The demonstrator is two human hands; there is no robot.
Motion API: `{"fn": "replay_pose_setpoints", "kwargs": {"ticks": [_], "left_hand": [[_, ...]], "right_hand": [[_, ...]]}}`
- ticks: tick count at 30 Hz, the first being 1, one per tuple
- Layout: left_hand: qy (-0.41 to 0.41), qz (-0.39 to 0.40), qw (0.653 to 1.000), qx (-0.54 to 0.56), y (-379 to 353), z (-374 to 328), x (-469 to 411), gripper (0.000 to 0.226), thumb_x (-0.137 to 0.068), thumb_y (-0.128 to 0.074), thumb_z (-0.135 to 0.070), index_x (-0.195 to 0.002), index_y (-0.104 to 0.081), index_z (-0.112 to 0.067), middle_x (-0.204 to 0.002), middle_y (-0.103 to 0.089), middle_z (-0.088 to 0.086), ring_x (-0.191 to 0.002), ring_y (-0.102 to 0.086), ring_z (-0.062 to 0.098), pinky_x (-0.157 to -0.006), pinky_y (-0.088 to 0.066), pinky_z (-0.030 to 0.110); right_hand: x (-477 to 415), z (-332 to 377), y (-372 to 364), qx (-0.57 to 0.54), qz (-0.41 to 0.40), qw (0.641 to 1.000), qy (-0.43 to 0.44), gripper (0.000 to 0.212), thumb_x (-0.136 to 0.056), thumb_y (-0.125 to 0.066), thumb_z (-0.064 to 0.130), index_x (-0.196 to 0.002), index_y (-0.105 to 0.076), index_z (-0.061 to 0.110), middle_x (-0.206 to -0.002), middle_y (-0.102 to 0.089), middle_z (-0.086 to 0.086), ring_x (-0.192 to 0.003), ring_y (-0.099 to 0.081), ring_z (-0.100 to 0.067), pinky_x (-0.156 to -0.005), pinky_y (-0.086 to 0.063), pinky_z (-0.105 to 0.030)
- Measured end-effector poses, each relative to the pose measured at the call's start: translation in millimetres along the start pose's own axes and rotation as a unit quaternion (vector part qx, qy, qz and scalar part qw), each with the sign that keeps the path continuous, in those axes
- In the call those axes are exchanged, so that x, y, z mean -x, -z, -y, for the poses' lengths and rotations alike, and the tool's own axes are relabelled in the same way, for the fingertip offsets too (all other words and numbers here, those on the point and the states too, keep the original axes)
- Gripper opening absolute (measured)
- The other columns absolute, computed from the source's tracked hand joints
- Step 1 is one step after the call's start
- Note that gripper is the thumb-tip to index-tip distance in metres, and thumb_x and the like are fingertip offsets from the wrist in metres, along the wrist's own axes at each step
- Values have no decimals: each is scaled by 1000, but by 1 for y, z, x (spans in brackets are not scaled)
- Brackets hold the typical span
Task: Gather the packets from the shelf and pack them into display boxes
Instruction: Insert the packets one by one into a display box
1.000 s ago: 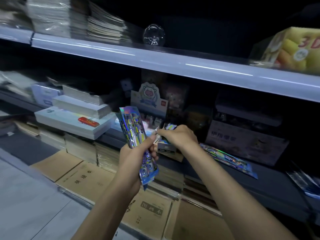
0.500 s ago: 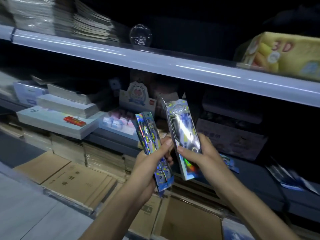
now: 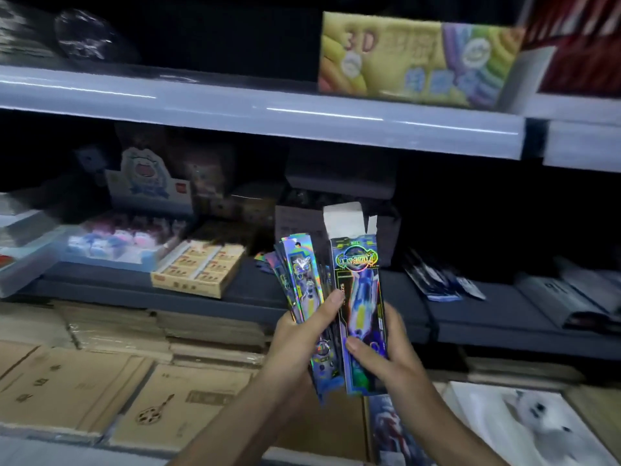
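Left grip (image 3: 302, 341) on packets (image 3: 300, 277), right grip (image 3: 386, 356) on display box (image 3: 358, 297), both near-upright

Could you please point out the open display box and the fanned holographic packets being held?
display box (image 3: 358, 290): head view, on its printed front face, below the logo.
packets (image 3: 302, 274): head view, on the upper half of the front packet.

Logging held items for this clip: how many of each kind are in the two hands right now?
display box, top flap open, gripped by the right hand: 1
fanned bunch of holographic packets, gripped by the left hand: 1 (the packets overlap, so their own count cannot be told)
Total held: 2
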State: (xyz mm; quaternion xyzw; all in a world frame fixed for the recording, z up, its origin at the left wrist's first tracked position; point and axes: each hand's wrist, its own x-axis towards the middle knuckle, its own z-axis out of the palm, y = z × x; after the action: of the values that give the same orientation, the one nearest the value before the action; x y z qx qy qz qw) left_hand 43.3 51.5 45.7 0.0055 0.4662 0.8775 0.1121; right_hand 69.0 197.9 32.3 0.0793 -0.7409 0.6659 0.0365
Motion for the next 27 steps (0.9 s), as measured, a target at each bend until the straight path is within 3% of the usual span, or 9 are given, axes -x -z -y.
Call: {"fn": "replay_pose_setpoints", "kwargs": {"ticks": [2, 3, 7, 11, 14, 18, 22, 25, 27], "left_hand": [[13, -11, 1000, -22, -11, 13, -2, 35, -88, -75, -30, -117, -76, -10, -116, -75, 20, -109, -72, 37, -100, -54, 54], [17, -20, 999, -30, -16, 19, -3, 37, -86, -79, -32, -115, -76, -9, -115, -75, 21, -109, -72, 37, -101, -54, 57], [27, -10, 997, -66, -32, 45, -4, 41, -78, -88, -22, -114, -76, -6, -115, -74, 24, -110, -70, 41, -100, -55, 58], [41, 15, 992, -121, -40, 61, 0, 44, -70, -90, -10, -111, -76, -3, -110, -75, 23, -106, -71, 44, -95, -58, 55], [47, 23, 984, -168, -38, 66, 3, 38, -77, -87, -7, -113, -75, -3, -108, -77, 20, -102, -74, 39, -87, -62, 49], [62, 29, 969, -238, -25, 73, 5, 40, -76, -87, -12, -113, -75, -8, -108, -78, 14, -101, -76, 32, -90, -61, 45], [85, 42, 947, -306, -11, 81, 6, 47, -67, -96, -22, -110, -77, -14, -103, -80, 5, -98, -77, 27, -96, -58, 50], [100, 58, 935, -336, -9, 87, 11, 45, -67, -96, -19, -108, -76, -17, -99, -81, 1, -93, -78, 20, -87, -61, 38], [99, 68, 932, -343, -11, 91, 16, 38, -72, -91, -12, -106, -75, -18, -92, -81, -3, -83, -78, 12, -71, -60, 24]], "right_hand": [[9, -11, 14, -7, -11, 1000, -10, 58, -84, -74, 38, -133, -51, 58, -139, -61, 17, -130, -59, -4, -108, -49, -37], [13, -15, 20, -1, -18, 1000, -5, 60, -84, -73, 39, -136, -49, 58, -141, -59, 19, -132, -56, -2, -109, -48, -35], [31, -28, 43, 16, -34, 999, 11, 61, -89, -68, 41, -143, -41, 52, -133, -47, 30, -129, -48, 14, -96, -43, -6], [47, -38, 60, 59, -58, 997, -10, 54, -90, -67, 37, -140, -46, 42, -133, -46, 11, -121, -51, 16, -90, -43, -3], [53, -41, 70, 94, -67, 993, -29, 46, -93, -76, 26, -133, -57, 40, -126, -55, 9, -110, -59, 9, -84, -51, -10], [59, -43, 86, 131, -134, 981, -45, 63, -73, -81, 55, -131, -58, 42, -114, -66, 12, -106, -67, -6, -86, -59, -35], [62, -22, 106, 191, -260, 942, 88, 37, -82, -83, 22, -108, -59, 34, -90, -59, 3, -81, -61, -17, -73, -51, -32], [62, -14, 109, 298, -225, 914, 161, 23, -84, -82, 21, -104, -70, 26, -89, -55, 5, -83, -57, -13, -76, -43, -21], [61, -20, 104, 326, -189, 909, 180, 23, -88, -82, 22, -110, -75, 23, -92, -55, 6, -88, -58, -14, -79, -45, -25]]}}
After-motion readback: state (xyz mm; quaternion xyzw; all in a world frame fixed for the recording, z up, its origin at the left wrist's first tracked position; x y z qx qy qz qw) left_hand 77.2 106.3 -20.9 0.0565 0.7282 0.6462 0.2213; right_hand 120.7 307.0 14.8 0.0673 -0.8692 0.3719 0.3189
